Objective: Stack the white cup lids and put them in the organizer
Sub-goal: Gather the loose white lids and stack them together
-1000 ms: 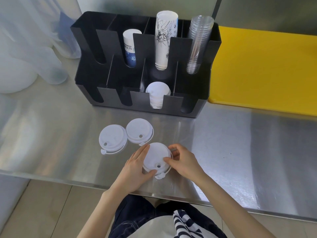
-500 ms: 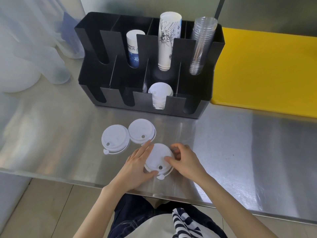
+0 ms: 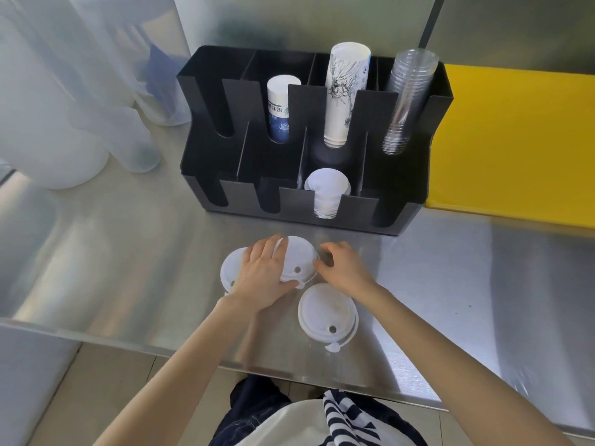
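Three white cup lids lie on the steel counter in front of the black organizer (image 3: 296, 201). My left hand (image 3: 264, 275) grips the middle lid (image 3: 301, 255), fingers across its top and thumb at its front rim. It also covers part of the left lid (image 3: 229, 272). My right hand (image 3: 343, 267) is at the middle lid's right rim with bent, spread fingers, holding nothing. The near lid (image 3: 326, 312) lies free by the counter edge and shows a doubled rim. A stack of white lids (image 3: 326, 191) stands in a front compartment of the organizer.
The organizer's back row holds a blue-and-white paper cup stack (image 3: 280, 107), a tall printed paper cup stack (image 3: 343, 91) and clear plastic cups (image 3: 407, 101). A yellow board (image 3: 515, 140) lies to the right, and translucent containers (image 3: 64, 123) stand at the left.
Both hands have let go of the near lid and moved forward to the middle lid. The near lid stays by the counter edge. The camera has moved closer.
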`<state>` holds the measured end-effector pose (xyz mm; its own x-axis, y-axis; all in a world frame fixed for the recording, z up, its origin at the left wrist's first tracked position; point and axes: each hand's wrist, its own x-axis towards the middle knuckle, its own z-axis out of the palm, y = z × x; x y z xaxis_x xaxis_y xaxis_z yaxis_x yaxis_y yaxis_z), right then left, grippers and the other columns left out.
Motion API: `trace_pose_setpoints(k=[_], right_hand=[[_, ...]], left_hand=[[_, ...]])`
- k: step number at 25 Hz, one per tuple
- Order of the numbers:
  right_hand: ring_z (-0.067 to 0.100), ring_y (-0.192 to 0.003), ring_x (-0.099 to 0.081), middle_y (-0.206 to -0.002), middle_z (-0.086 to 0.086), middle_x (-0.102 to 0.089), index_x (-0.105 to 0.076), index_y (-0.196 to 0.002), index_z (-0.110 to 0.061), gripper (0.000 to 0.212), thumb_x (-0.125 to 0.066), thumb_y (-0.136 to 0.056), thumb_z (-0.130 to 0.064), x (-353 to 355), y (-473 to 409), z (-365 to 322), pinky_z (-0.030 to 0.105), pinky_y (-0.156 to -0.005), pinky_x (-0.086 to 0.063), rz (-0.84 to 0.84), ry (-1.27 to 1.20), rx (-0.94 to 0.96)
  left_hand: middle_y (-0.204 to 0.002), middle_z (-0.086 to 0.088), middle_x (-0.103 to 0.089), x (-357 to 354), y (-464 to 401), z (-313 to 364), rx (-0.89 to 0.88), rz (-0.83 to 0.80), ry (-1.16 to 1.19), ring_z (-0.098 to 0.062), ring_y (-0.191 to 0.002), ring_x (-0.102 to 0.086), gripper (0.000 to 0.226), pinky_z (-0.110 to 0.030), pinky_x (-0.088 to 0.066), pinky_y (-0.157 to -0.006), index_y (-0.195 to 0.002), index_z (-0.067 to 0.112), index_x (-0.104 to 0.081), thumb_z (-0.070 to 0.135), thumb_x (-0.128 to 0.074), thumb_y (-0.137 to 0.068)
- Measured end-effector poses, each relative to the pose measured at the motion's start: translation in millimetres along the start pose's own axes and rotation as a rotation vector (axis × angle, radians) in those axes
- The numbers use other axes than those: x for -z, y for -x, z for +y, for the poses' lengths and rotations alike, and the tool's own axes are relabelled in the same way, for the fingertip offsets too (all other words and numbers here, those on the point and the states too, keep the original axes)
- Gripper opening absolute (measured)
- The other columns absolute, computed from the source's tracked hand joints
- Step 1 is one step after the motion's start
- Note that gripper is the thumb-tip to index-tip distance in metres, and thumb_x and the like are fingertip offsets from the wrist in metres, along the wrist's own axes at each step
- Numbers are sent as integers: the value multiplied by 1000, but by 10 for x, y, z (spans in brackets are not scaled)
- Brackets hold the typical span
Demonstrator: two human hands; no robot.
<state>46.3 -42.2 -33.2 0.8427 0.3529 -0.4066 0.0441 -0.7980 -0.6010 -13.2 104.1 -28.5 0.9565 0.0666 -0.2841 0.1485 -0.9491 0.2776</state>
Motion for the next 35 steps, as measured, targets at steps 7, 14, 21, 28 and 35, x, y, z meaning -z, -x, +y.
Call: trace_pose_setpoints(k=[7, 14, 21, 28, 35], right_hand=[[35, -120, -44, -127, 18, -48, -52, -124, -11, 37, -50, -89, -24, -73, -71, -100, 39, -101, -39, 10, -4, -27], [22, -101, -59, -117, 9, -61, -57, -114, -10, 29, -56, -87, -21, 111, 140, -91, 30, -91, -43, 189, -276, -56], [5, -73, -55, -88, -6, -57, -60, -107, -11, 26, -64, -82, -19, 210, 534, 65, 12, -59, -49, 130, -419, -91], [16, -88, -55, -93, -3, -57, -60, -109, -11, 28, -63, -83, -19, 118, 782, 259, 27, -81, -48, 89, -358, -139], [19, -89, -58, -78, -11, -56, -60, -106, -14, 27, -65, -80, -19, 29, 801, 415, 45, -91, -53, 80, -389, -190]], left_hand=[[-150, -5, -28, -13, -211, -88, -9, -48, -23, -27, -135, -30, 76, -39, -14, -115, -141, 12, -21, 44, -56, -82], [-149, -3, -30, 161, 12, 70, -105, 119, 333, -27, -132, -31, 76, -32, -25, -109, -140, 13, -27, 32, -66, -78], [-133, -9, -54, 4, 367, 231, 176, 177, 970, -22, -123, -50, 41, -24, -36, -100, -129, 11, -46, 13, -53, -89], [-118, 1, -57, -330, 597, 303, 171, 139, 911, -20, -111, -56, 32, -33, -43, -99, -120, 15, -56, 11, -51, -89], [-132, 0, -54, -470, 561, 384, 176, 116, 773, -25, -108, -52, 36, -24, -35, -85, -123, 19, -54, 8, -45, -90]])
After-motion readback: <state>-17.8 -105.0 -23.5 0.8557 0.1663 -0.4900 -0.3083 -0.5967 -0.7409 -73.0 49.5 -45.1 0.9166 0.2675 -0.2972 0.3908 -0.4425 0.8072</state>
